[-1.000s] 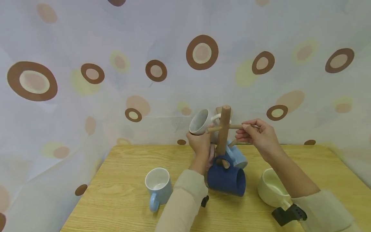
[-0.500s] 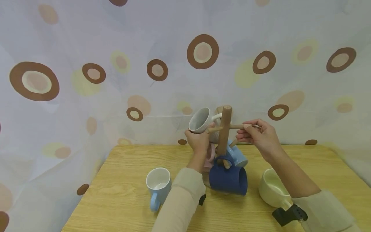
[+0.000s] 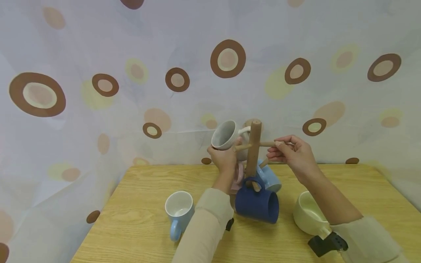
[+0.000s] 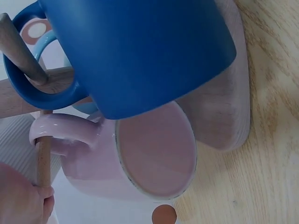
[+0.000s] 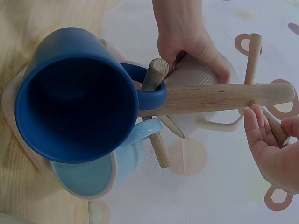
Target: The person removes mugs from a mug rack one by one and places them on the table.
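My left hand (image 3: 225, 160) grips a white ribbed mug (image 3: 225, 136) from below, left of a wooden mug tree's post (image 3: 253, 157). The mug is tilted, its mouth facing up and left. Its handle (image 5: 222, 125) reaches toward the far side of the post. On the other side, my right hand (image 3: 294, 155) pinches the end of an upper peg (image 3: 267, 144) between thumb and fingers. Lower pegs carry a dark blue mug (image 3: 255, 204), a light blue mug (image 3: 270, 179) and a pink mug (image 4: 154, 149), which my left arm partly covers in the head view.
On the wooden table (image 3: 131, 215), a light blue mug with a white inside (image 3: 181, 212) stands at left. A cream mug (image 3: 307, 215) stands at right, partly under my right forearm. Another upper peg (image 3: 242, 147) points toward me. A patterned sheet (image 3: 197, 106) hangs behind.
My left hand has shifted the white mug slightly up and left. My right hand keeps its pinch on the peg, and the other mugs stay where they were.
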`<action>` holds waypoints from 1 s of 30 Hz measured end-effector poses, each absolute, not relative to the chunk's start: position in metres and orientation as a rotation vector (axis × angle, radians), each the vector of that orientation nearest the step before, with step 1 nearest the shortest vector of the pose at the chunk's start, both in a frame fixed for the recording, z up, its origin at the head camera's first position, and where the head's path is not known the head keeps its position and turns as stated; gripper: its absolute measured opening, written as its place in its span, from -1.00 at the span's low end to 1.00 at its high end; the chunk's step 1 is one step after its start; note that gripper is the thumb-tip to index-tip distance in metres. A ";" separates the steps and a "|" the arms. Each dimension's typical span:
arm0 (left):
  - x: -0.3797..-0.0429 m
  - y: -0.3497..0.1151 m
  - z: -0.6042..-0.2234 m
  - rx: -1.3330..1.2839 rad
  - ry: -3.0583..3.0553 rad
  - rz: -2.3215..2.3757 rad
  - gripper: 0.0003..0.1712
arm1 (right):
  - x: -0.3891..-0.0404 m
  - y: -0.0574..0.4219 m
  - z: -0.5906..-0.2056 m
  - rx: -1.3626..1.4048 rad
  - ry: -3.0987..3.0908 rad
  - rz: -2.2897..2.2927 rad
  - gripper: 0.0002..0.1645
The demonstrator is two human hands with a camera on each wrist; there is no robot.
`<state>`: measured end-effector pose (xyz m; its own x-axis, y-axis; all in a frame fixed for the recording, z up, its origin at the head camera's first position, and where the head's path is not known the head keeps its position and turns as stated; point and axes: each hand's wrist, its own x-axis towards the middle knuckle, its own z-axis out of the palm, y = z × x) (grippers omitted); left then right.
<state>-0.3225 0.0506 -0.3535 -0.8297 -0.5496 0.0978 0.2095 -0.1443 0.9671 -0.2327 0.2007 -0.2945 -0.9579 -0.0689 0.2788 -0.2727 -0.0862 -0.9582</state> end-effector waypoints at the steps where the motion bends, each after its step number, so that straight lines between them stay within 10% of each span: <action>1: -0.323 0.051 -0.353 0.382 -1.629 -2.024 0.00 | -0.233 0.200 -0.295 0.382 -2.020 2.183 -0.80; 30: -0.341 0.049 -0.332 0.424 -1.509 -2.014 0.03 | -0.237 0.201 -0.299 0.403 -2.035 2.085 -0.83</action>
<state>-0.3406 0.0491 -0.3316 -0.7804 -0.6190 0.0886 0.2590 -0.1911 0.9468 -0.2375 0.2006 -0.2994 -0.9428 -0.0469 0.3301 -0.3289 -0.0318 -0.9438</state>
